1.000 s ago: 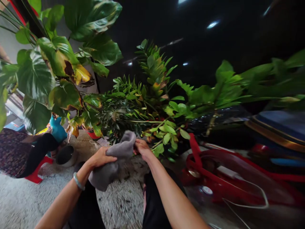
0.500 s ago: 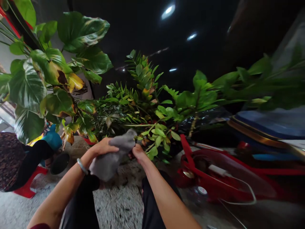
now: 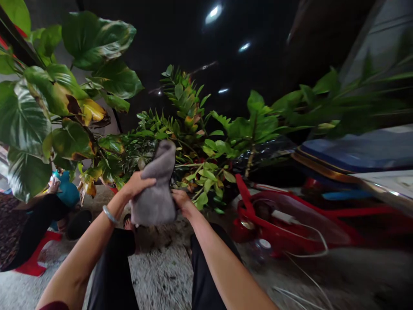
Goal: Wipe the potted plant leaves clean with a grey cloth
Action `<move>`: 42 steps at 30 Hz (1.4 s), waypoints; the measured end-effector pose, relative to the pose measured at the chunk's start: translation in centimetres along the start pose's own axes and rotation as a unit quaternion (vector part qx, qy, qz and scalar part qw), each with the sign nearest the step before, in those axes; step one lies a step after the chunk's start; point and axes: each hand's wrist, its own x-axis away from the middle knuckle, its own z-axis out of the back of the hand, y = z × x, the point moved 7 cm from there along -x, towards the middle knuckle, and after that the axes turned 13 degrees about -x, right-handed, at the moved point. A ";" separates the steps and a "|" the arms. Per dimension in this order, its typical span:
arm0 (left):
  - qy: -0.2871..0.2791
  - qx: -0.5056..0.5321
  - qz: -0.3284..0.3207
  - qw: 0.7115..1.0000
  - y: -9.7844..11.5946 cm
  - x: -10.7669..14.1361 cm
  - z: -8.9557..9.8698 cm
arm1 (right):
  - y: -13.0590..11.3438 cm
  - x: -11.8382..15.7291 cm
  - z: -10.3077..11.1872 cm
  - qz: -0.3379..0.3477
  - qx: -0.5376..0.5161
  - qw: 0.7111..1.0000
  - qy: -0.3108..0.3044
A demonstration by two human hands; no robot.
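A soft grey cloth (image 3: 155,198) hangs in front of the plants, its top folded over and its lower part spread. My left hand (image 3: 137,185) grips it from the left, thumb lying across the front. At the opposite edge is my right hand (image 3: 183,202), its fingers curled in against the cloth and partly hidden behind it. Just beyond both hands grow the green plants (image 3: 206,181), with several small leaves close to my right hand. A pale bangle (image 3: 109,214) circles my left wrist.
Large leaves (image 3: 29,116), some yellowed, overhang the left. Another person's dark-clothed leg (image 3: 38,224) is beside a red stool (image 3: 35,258) and a dark bucket (image 3: 79,224). To the right stands a red basket (image 3: 309,232) with a white cable (image 3: 322,241).
The cloth has gone from bunched and slanting to more upright and spread, its top higher. My left hand has risen slightly. The whole view has shifted a little, with surroundings sliding left.
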 end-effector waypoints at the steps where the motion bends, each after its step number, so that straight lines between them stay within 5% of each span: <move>1: -0.043 -0.023 0.013 0.999 -1.2 1.0 -0.6 | 0.1 0.0 0.1 -0.010 0.001 1.000 0.000; 3: -0.142 -0.063 0.025 0.988 -2.3 3.4 -0.9 | 0.1 0.1 0.3 -0.033 0.003 0.999 0.003; 5: -0.162 -0.075 0.018 0.984 -1.3 5.4 1.0 | -0.1 0.2 0.4 -0.040 0.001 0.999 0.006; 10: 0.029 0.047 -0.043 0.998 3.7 4.6 7.0 | -0.7 0.5 0.0 -0.027 -0.016 0.999 0.006; 14: 0.061 0.074 -0.018 0.995 1.3 2.5 4.8 | -0.5 0.4 -0.7 -0.030 -0.018 0.999 0.002; 18: -0.096 -0.047 0.011 0.994 -2.3 4.1 0.9 | -0.1 0.2 -0.7 -0.038 -0.008 0.999 0.002; 21: -0.161 -0.080 0.003 0.984 -1.3 6.4 1.9 | -0.1 0.2 -0.3 -0.035 -0.007 0.999 0.006; 25: 0.035 0.004 -0.071 0.997 3.1 5.7 7.8 | -0.4 0.4 -0.2 -0.026 -0.018 0.999 0.010; 27: 0.125 0.070 -0.087 0.986 3.4 4.5 9.0 | -0.4 0.4 -0.4 -0.029 -0.018 0.999 0.009; 30: 0.121 0.052 -0.057 0.990 0.4 2.8 6.4 | -0.3 0.5 -0.8 -0.035 -0.015 0.999 0.007; 34: -0.060 -0.091 -0.014 0.994 -4.9 4.4 1.0 | -0.1 0.5 -0.4 -0.044 0.000 0.999 0.002; 36: -0.086 -0.092 -0.003 0.992 -5.6 6.2 1.3 | -0.1 0.6 0.0 -0.045 0.006 0.999 0.003; 39: 0.061 0.010 -0.008 0.998 -3.4 7.7 6.4 | -0.5 0.6 0.4 -0.034 0.001 0.999 0.004; 42: 0.235 0.133 -0.043 0.962 -0.9 7.2 11.4 | -0.7 0.5 -0.1 -0.024 -0.006 1.000 -0.003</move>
